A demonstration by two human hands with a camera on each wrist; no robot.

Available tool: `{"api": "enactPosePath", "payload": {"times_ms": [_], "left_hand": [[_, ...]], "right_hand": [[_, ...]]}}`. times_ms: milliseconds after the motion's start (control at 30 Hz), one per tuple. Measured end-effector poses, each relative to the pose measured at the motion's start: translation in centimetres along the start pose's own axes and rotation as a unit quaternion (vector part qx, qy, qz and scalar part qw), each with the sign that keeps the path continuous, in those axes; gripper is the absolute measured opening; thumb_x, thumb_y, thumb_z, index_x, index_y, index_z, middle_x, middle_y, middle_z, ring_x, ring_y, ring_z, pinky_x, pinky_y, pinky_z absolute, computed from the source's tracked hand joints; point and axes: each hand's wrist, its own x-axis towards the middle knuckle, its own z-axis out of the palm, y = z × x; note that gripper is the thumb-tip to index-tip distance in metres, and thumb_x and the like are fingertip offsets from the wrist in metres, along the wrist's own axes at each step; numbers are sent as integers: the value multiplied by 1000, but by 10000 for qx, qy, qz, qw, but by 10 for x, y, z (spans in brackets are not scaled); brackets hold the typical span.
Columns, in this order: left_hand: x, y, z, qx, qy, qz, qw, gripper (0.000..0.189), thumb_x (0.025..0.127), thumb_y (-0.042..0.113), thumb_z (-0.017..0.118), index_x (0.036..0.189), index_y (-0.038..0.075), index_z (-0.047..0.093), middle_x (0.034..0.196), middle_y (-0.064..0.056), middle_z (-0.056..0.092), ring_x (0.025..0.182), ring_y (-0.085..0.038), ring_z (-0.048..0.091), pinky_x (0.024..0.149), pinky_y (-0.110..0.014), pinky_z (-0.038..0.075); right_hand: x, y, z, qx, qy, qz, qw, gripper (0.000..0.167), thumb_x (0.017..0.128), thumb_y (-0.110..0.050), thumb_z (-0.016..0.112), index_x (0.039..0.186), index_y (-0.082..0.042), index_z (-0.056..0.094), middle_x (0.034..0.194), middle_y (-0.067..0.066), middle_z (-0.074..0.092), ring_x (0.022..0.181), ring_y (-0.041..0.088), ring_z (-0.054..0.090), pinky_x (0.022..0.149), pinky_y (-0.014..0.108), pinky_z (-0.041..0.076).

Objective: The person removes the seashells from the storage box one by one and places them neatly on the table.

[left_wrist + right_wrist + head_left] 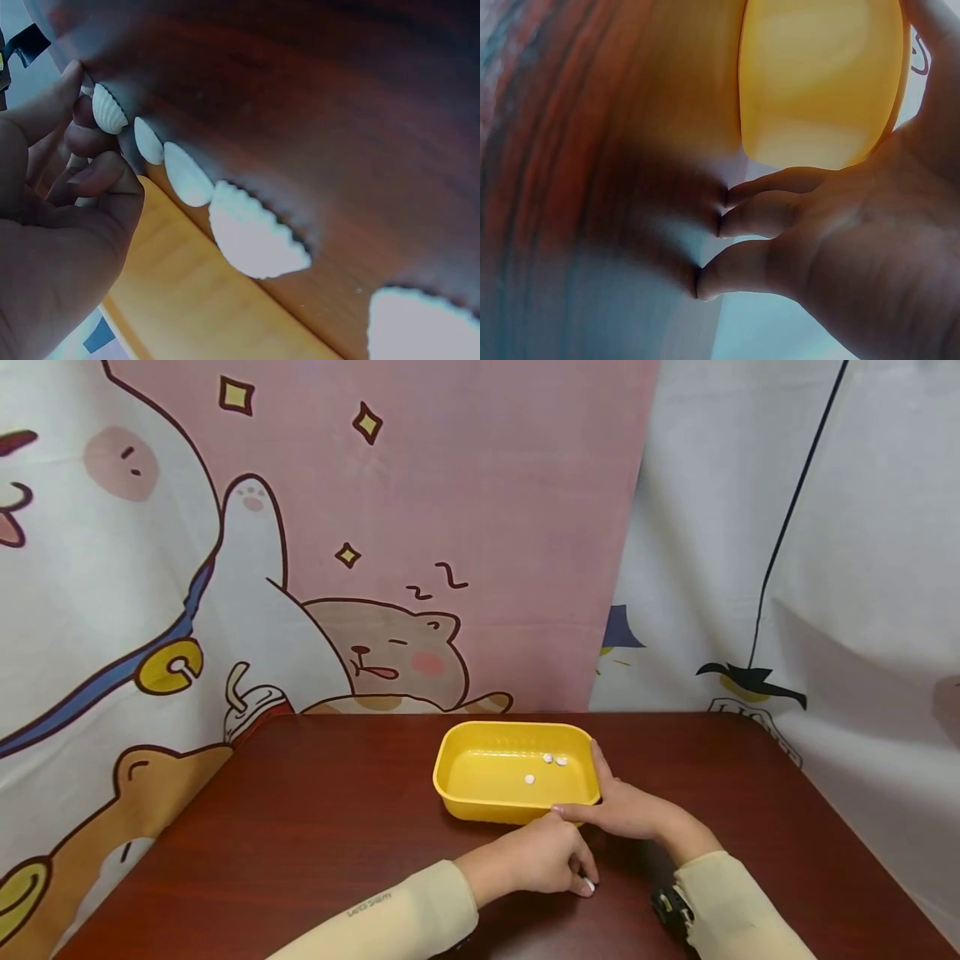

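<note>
Left hand (543, 857): thumb and fingertips together, clamped on a white shell (589, 885). Right hand (637, 810): thumb and fingers spread apart, touching the near rim and right end of a yellow tub (487, 811). The tub stands just beyond the left-hand grip; three white pieces (529, 779) lie inside. Other shells (255, 232) lie in a row on the surface, extending away from the left fingertips.

Work surface: glossy reddish-brown table (322, 827), beneath both hands. Background beyond the grip: cartoon-printed cloth (487, 460), pink and white.

Markings: left sleeve (382, 931), behind the grip, bears dark lettering (369, 905), apparently beginning "Lets"; remainder unclear. Cloth lettering: illegible.
</note>
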Motion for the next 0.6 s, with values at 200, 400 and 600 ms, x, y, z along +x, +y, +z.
{"api": "enactPosePath", "payload": {"times_ms": [200, 400, 600], "left_hand": [[-2, 0, -7, 144, -127, 277, 9994, 10, 95, 27, 83, 104, 22, 86, 73, 18, 68, 64, 10, 51, 62, -6, 44], [-3, 0, -48, -571, -558, 813, 9935, 20, 97, 27, 80, 114, 17, 83, 83, 16, 73, 70, 10, 57, 70, -7, 50], [10, -16, -91, -1674, -245, 396, 9848, 22, 98, 24, 79, 117, 13, 83, 88, 8, 78, 74, 0, 63, 70, -17, 55]], "right_hand": [[0, 0, -1, 14, -27, -39, 10000, 137, 92, -66, 72, 164, -8, -29, 166, 38, 31, 141, 41, 53, 120, 68, 37], [1, 1, -3, -216, 55, -93, 9997, 134, 93, -61, 73, 164, -3, -26, 157, 34, 46, 132, 36, 60, 118, 66, 42], [1, 4, -3, -224, -33, -192, 9996, 133, 95, -61, 71, 163, -5, -30, 153, 34, 48, 136, 43, 56, 118, 68, 40]]}}
